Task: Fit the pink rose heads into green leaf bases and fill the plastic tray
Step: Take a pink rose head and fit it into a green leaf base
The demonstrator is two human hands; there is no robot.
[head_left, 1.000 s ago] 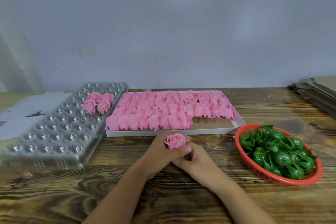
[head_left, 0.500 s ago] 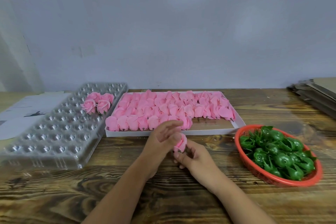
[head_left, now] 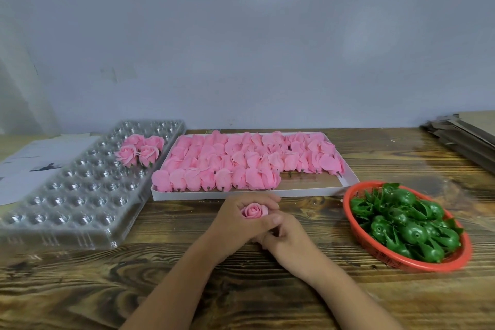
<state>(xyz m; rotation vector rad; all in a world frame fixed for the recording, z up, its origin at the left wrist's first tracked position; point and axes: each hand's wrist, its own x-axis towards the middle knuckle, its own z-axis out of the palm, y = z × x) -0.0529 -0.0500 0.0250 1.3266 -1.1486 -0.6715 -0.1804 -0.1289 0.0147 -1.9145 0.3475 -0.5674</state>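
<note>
A single pink rose head [head_left: 253, 210] faces up between my two hands at the table's centre. My left hand [head_left: 238, 222] wraps around it from the left, fingers curled over its top. My right hand [head_left: 288, 236] is closed under and behind it; whatever it grips is hidden. A white box [head_left: 241, 193] behind them holds several rows of loose pink rose heads [head_left: 241, 163]. The clear plastic tray [head_left: 80, 195] on the left carries three finished roses [head_left: 140, 150] near its far end. A red basket [head_left: 401, 262] at the right holds green leaf bases [head_left: 407, 225].
White paper sheets [head_left: 32, 163] lie left of the tray. A stack of cardboard [head_left: 466, 134] sits at the far right. A pale wall closes the back of the wooden table [head_left: 107, 289].
The rose was tipped sideways between my fingers half a second ago; now it faces up again, with my left hand closed round it. The hands stay at the same spot.
</note>
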